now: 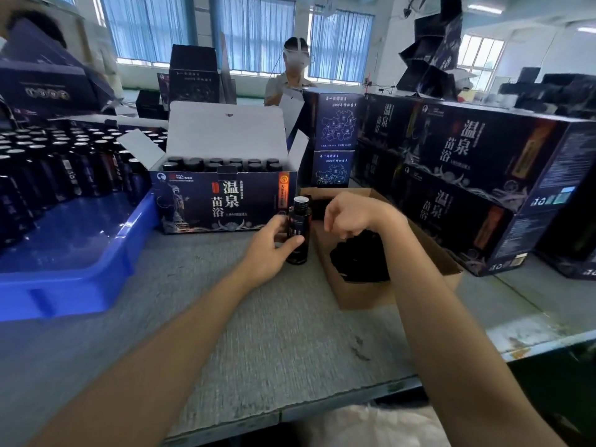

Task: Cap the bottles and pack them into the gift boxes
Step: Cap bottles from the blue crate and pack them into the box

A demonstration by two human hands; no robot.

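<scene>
One bottle (298, 230): upright on the table (258, 333), toward its far edge.
Left hand (271, 250): fingers wrapped round the bottle's body.
Right hand (348, 217): curled above the carton (364, 295) beside it; grasp unclear.

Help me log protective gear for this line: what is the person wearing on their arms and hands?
Nothing that shows. Both arms are bare up to the frame's edge, with no sleeves in view. The left hand and right hand have no gloves, and no watch, ring or bracelet is visible.
</scene>
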